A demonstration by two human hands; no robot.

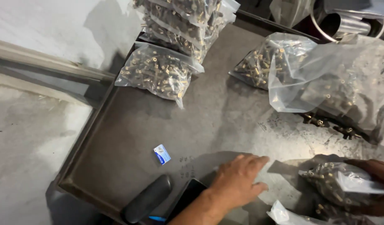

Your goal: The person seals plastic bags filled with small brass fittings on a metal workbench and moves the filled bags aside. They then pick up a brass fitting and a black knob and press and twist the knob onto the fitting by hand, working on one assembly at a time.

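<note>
Head view: we see the left hand (237, 181) spread flat, palm down, on the dark bench (129, 133). The right hand (377, 183) grips a clear bag of brass fittings (338, 183) at the bench's near right corner; more filled bags (158, 73) lie behind.

Light is uneven: the dark grey metal surface (150, 125) is dim left of the left hand (237, 181) and glares pale to its right. The hand casts a soft shadow beside itself. The clear plastic bags of brass fittings (325, 79) shine. Motion blur softens everything; the right hand (377, 183) is perhaps shaded.
</note>
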